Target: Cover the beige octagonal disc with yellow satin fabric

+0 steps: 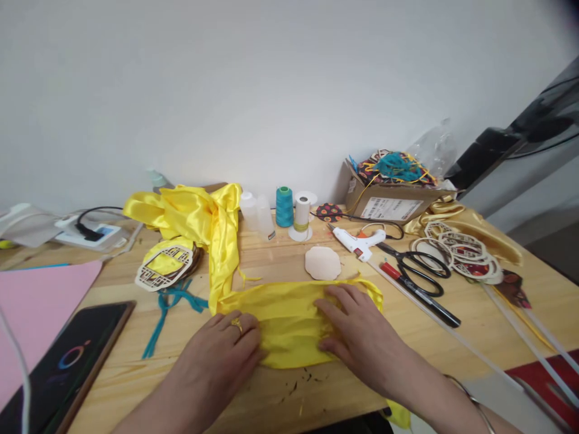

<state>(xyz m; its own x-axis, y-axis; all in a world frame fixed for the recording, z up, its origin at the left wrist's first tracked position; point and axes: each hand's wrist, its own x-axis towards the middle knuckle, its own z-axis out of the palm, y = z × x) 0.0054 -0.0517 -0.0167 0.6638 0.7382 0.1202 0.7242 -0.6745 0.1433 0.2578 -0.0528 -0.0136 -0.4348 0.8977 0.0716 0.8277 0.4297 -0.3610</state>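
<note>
Beyond yellow cloth, apparently printed label

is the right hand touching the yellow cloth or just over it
Touching: the head view shows the right hand resting on the yellow cloth, fingers spread over its right part, with no gap visible beneath the fingertips.

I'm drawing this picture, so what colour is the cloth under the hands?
The cloth is bright yellow; it shows best in the head view.

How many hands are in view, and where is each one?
2: the left hand touches the left part of the yellow cloth; the right hand touches its right part. No other hand shows.
</note>
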